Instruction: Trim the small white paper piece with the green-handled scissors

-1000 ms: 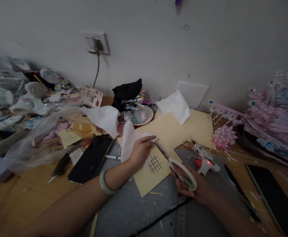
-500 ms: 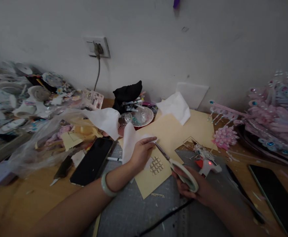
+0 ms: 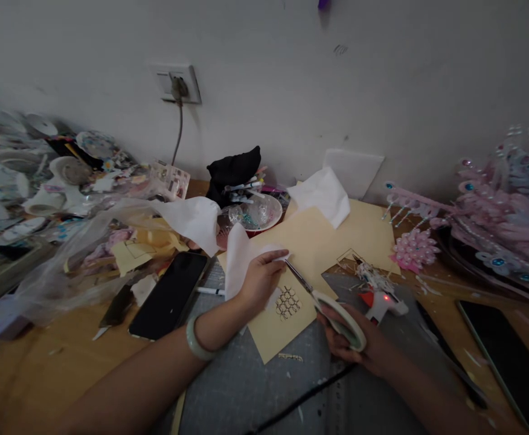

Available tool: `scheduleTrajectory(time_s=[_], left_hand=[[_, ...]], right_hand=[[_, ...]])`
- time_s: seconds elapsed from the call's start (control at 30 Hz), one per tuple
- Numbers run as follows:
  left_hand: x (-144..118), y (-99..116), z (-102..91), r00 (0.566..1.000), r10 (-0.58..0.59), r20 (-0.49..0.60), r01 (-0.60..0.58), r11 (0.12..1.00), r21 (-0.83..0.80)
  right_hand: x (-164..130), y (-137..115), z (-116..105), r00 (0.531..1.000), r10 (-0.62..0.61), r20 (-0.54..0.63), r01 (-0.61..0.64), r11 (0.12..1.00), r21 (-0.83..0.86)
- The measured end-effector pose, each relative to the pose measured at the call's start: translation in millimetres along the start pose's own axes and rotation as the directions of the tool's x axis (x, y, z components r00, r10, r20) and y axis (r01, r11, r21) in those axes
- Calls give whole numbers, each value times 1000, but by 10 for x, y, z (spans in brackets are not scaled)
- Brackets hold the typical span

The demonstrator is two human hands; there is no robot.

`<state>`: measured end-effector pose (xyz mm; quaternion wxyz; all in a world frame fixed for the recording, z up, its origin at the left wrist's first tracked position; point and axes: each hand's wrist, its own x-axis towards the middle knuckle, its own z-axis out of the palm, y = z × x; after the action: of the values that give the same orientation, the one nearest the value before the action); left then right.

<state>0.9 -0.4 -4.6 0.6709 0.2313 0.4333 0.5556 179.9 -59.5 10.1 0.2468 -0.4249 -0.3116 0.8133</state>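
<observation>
My left hand (image 3: 259, 279) pinches a white sheet of thin paper (image 3: 238, 258) against a tan card (image 3: 287, 323) that bears a cut-out honeycomb pattern (image 3: 288, 302). My right hand (image 3: 354, 347) grips white-handled scissors (image 3: 332, 311), whose blades point up-left and meet the paper at my left fingertips. Both hands work above a grey cutting mat (image 3: 255, 386). A pale green bangle (image 3: 195, 341) sits on my left wrist.
A black phone (image 3: 169, 294) lies left of the mat, another dark phone (image 3: 509, 356) at far right. A glue gun (image 3: 379, 297) with a red light rests right of the scissors. Pink jewelled ornaments (image 3: 495, 217), a bowl (image 3: 255, 214), clutter and a plastic bag (image 3: 78, 254) surround the area.
The view shifted slightly; the hands, paper and scissors keep nearly the same pose, with the scissors handles a touch lower.
</observation>
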Motion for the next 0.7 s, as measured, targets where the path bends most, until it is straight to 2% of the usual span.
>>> scheduleTrajectory(time_s=[0.33,0.47,0.53,0.7], left_hand=[[-16,-2,12,1000,12,2,-12,1000,7],[-13,7,16,1000,-15,9,15,1000,1],[-6,8,14,1000,7,9,-7,1000,-23],[4,5,1,1000,16,25,-15,999,-33]], right_hand=[[-39,24,16,998,-54,-19,55,996,69],[-27,20,-9,999,-32,8,31,992,122],[-21,22,-22,999,-17,30,14,994,106],[-17,2,-14,1000,-8,12,7,996,89]])
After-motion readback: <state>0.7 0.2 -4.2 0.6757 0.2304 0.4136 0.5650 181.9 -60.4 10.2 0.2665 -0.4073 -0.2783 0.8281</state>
